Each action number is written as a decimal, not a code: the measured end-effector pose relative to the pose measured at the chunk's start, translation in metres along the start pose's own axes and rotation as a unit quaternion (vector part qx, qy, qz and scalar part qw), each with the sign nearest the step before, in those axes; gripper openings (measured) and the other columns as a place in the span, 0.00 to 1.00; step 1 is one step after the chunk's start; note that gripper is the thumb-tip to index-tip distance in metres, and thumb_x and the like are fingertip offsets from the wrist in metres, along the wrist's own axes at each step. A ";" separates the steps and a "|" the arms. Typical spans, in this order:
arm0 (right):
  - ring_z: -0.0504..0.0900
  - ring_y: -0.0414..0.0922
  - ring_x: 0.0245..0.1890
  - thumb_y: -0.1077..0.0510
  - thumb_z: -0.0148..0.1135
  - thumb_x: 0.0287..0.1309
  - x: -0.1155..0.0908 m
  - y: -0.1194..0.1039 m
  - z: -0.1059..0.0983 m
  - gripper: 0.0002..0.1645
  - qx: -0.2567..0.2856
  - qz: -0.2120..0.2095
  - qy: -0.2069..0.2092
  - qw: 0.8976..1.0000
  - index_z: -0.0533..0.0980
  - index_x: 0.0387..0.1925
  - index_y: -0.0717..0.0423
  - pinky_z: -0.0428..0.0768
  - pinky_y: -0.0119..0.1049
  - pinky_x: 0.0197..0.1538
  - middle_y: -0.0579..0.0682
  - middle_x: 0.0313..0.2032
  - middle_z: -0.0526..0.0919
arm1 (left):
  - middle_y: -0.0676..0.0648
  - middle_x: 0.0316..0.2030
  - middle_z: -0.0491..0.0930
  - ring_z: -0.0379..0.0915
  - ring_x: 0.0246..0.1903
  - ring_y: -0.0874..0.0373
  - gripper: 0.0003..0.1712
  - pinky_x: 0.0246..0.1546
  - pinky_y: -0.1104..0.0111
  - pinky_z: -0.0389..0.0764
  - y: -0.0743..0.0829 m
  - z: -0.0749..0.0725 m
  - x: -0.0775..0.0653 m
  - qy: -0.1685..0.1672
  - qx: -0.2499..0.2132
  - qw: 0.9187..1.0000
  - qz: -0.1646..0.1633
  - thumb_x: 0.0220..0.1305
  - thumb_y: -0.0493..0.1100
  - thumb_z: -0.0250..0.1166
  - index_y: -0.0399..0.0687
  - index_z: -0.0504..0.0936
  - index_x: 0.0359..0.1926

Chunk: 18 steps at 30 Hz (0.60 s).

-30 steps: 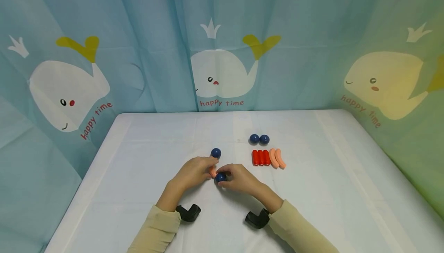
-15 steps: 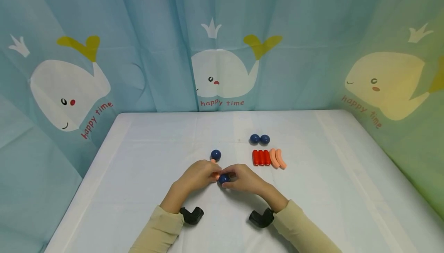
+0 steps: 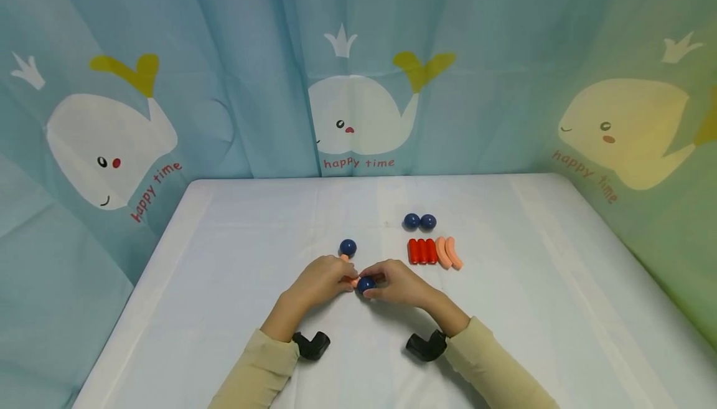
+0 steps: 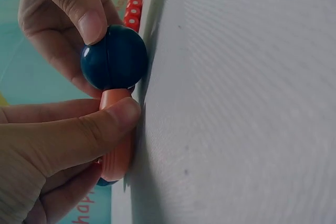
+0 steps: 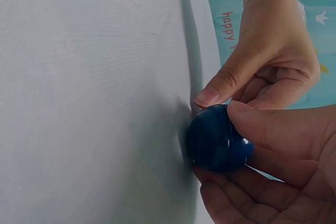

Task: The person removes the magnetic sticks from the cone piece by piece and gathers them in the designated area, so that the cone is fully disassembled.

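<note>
My left hand [image 3: 322,281] pinches a curved orange rod [image 4: 116,158] between thumb and fingers. My right hand [image 3: 402,284] holds a glossy dark blue ball [image 3: 366,285] by thumb and fingers. In the left wrist view the rod's end meets this ball [image 4: 114,59], which shows a fine seam. From the right wrist, the ball [image 5: 212,139] sits close over the white cloth, and the left thumb hides the rod. A second blue ball [image 3: 348,247] stands at the far end of the orange piece, just beyond the left fingers.
To the right on the white table [image 3: 526,309], three red rods [image 3: 422,251] lie side by side. Against them lie two curved orange rods [image 3: 450,253]. Two more blue balls [image 3: 420,221] sit behind. A whale-print curtain [image 3: 269,85] borders the table.
Both hands have shifted slightly to the right, the right hand carrying its blue ball along. The left fingers have moved nearer the ball, uncovering the rod's far end beside the second ball.
</note>
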State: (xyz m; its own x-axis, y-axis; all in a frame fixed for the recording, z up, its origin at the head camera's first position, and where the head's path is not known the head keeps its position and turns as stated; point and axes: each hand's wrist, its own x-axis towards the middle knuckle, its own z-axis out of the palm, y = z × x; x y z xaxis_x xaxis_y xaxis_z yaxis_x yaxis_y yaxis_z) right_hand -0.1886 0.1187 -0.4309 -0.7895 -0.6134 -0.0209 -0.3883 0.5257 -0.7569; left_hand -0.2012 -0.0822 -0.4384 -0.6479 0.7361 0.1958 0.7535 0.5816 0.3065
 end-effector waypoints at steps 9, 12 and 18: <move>0.80 0.45 0.39 0.63 0.67 0.50 -0.007 0.002 -0.013 0.18 -0.002 0.007 -0.004 1.000 0.78 0.44 0.68 0.78 0.39 0.45 0.54 0.40 0.82 | 0.54 0.31 0.82 0.77 0.32 0.59 0.06 0.36 0.68 0.76 0.003 -0.003 0.006 -0.005 -0.004 1.000 0.012 0.51 0.43 0.70 0.48 0.85 0.32; 0.80 0.47 0.40 0.63 0.67 0.50 -0.014 0.005 -0.020 0.19 -0.013 0.022 0.022 0.999 0.78 0.44 0.69 0.78 0.40 0.45 0.55 0.41 0.82 | 0.57 0.27 0.80 0.75 0.29 0.61 0.04 0.34 0.70 0.75 0.002 -0.002 0.005 -0.005 0.003 1.000 0.010 0.51 0.44 0.69 0.50 0.84 0.28; 0.81 0.51 0.41 0.63 0.67 0.49 -0.026 0.020 -0.044 0.20 -0.010 0.039 0.093 0.995 0.77 0.45 0.71 0.78 0.42 0.44 0.59 0.41 0.81 | 0.59 0.23 0.75 0.68 0.24 0.65 0.05 0.31 0.71 0.73 0.001 -0.001 0.000 -0.013 -0.003 1.000 -0.002 0.52 0.43 0.69 0.52 0.80 0.24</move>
State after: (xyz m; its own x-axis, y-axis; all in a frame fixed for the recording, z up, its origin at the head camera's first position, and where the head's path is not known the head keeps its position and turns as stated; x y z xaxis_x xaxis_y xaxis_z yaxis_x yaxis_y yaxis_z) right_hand -0.1971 0.1713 -0.4167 -0.8911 -0.4517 0.0433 -0.3302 0.5801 -0.7446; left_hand -0.2007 -0.0821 -0.4373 -0.6473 0.7431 0.1699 0.7504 0.5821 0.3131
